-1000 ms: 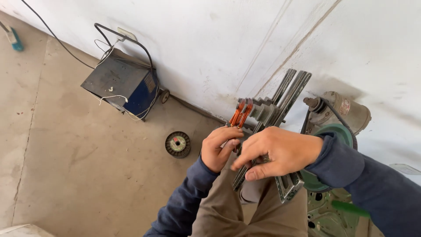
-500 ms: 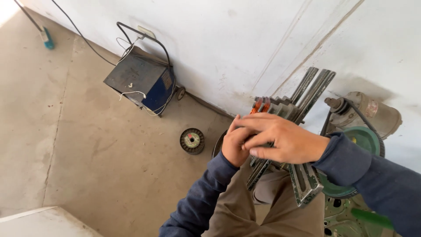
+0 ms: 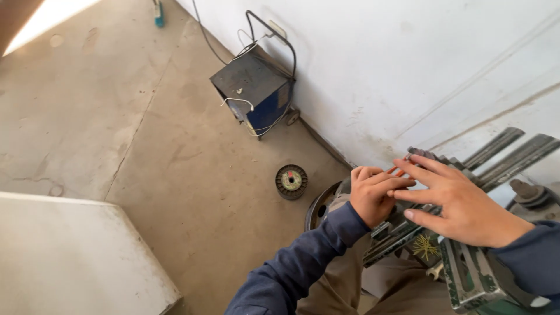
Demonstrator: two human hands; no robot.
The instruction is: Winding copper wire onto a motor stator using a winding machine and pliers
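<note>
Right hand (image 3: 461, 204) now spread over metal bars (image 3: 408, 233), left hand (image 3: 373, 195) beside wall (image 3: 408, 76)

Single head view, steeply downward, close over both hands, probably tilted

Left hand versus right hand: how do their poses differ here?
The left hand is curled into a closed grip around an orange-handled tool; the right hand is flat, fingers spread. The left hand sits nearer the wall, while the right hand lies over the grey metal bars. Both wear dark blue sleeves.
</note>
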